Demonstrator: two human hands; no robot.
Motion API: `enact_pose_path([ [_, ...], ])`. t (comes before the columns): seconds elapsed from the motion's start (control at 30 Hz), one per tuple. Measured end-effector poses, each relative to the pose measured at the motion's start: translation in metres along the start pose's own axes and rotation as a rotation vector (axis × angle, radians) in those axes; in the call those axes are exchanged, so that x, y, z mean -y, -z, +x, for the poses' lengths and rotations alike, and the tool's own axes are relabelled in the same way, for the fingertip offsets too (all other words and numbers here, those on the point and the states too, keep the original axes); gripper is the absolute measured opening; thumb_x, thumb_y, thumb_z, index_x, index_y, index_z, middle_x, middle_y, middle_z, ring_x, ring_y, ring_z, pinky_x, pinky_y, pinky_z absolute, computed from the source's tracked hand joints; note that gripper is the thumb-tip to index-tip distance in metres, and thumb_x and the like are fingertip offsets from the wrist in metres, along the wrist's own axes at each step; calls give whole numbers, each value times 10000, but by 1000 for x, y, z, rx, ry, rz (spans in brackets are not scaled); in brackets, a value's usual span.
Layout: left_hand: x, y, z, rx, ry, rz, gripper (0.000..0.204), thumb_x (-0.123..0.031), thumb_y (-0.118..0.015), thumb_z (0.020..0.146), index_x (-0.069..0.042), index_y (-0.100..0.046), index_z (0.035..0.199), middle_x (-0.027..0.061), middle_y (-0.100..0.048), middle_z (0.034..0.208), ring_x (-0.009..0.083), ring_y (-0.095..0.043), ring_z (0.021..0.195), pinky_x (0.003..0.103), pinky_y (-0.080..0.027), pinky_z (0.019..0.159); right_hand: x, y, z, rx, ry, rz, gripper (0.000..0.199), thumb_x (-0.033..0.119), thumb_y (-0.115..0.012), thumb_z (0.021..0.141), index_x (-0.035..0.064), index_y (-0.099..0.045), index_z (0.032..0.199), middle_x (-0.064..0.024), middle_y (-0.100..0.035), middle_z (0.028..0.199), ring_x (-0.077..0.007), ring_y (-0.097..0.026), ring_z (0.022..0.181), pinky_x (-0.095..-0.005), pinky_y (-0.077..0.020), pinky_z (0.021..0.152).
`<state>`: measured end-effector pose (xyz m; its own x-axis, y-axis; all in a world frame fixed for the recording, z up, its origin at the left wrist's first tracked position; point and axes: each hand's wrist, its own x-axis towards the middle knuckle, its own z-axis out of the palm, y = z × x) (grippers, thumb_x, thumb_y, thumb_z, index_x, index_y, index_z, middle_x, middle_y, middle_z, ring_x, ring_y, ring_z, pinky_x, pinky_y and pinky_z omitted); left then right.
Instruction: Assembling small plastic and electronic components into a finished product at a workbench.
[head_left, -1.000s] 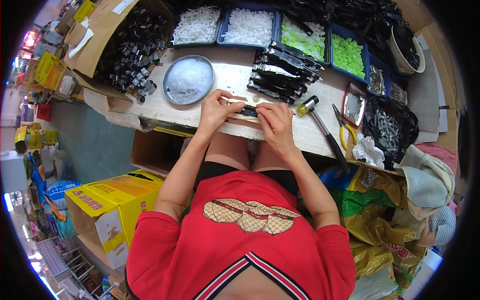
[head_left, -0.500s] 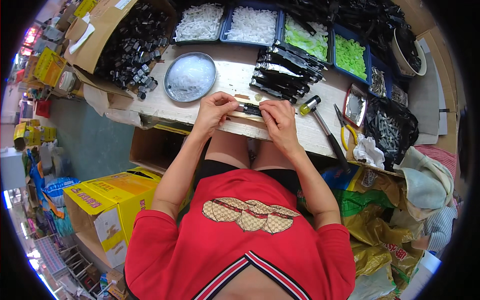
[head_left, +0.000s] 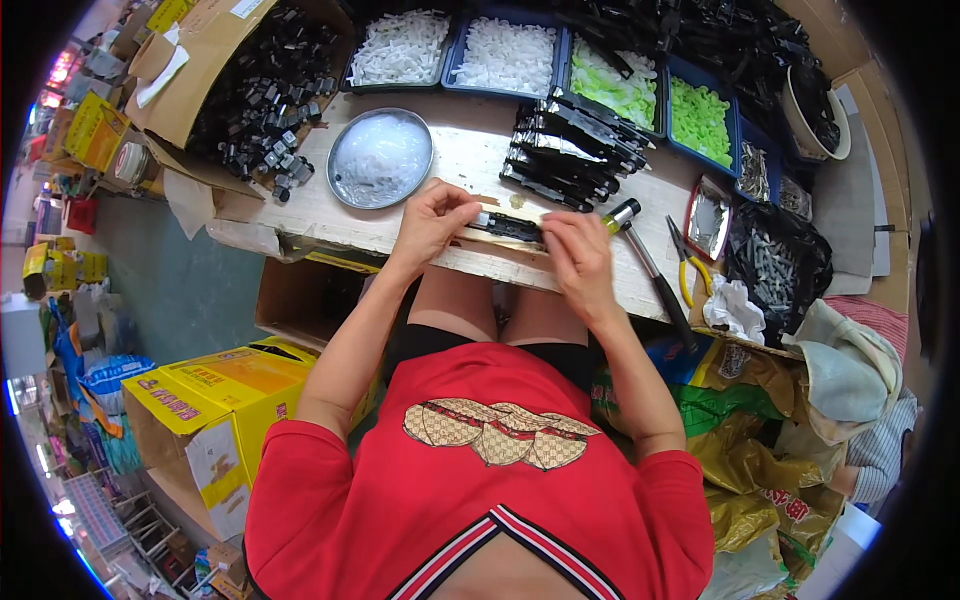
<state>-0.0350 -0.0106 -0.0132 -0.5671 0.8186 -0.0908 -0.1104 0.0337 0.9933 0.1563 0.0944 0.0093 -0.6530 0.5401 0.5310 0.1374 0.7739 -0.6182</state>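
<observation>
Head view: both hands, left hand (head_left: 428,222) and right hand (head_left: 578,258), pinch opposite ends of a slim black part (head_left: 508,227) over the tabletop (head_left: 470,160) edge; seemingly light, rigid, best gripped endwise.

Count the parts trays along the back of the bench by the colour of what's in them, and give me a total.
Trays of white parts: 2, the left one and the one beside it.
Trays of green parts: 2, a pale green one and a bright green one.
Total: 4 trays.
</observation>
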Motion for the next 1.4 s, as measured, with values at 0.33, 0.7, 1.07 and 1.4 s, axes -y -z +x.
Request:
enact_pose_path([
  [0.33,-54,1,68,205,-342,865,188,-98,-707,666,-61,-643,839,83,-559,751,167,-553,635,295,-457,600,-92,150,4,154,-466,-842,137,131,-576,768,25,-615,847,-186,-602,834,-359,-596,778,-432,-467,672],
  [0.7,-74,-24,206,18,-334,1559,184,-107,-620,626,-8,-665,775,187,-644,838,362,-620,795,428,-493,713,-124,141,8,235,-615,-959,129,73,-530,709,-10,-597,782,-226,-618,781,-408,-609,742,-482,-484,670],
  [1.07,-117,-8,195,254,-2,1244,159,-23,-555,644,-31,-677,746,205,-628,687,292,-646,615,375,-509,603,-127,155,-5,33,-586,-529,94,90,-549,749,13,-595,778,-187,-612,813,-368,-587,767,-427,-449,677],
  [1.4,-81,-38,207,199,-378,1444,262,-90,-667,602,-26,-673,857,219,-634,873,351,-634,761,375,-506,727,-122,149,-5,15,-654,-524,108,126,-587,754,26,-589,795,-173,-605,809,-360,-579,774,-417,-443,672],
])
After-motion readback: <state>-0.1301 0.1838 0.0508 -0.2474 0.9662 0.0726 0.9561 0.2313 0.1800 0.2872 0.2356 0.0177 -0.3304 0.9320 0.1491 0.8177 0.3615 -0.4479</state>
